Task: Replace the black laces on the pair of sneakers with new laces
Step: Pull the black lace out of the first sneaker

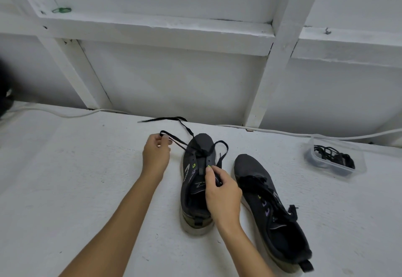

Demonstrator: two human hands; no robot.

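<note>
Two dark grey sneakers lie on a white surface, toes pointing away from me. The left sneaker has its black lace mostly pulled out, threaded only near the toe. My left hand pinches a loop of that lace to the left of the shoe. My right hand grips the right side of the shoe's eyelet flap, along with the other lace end. The right sneaker lies tilted beside it, its black lace still threaded and loose.
A clear plastic container holding a bundle of black laces sits at the right, near the wall. A white cable runs along the base of the white framed wall. A dark object shows at the left edge.
</note>
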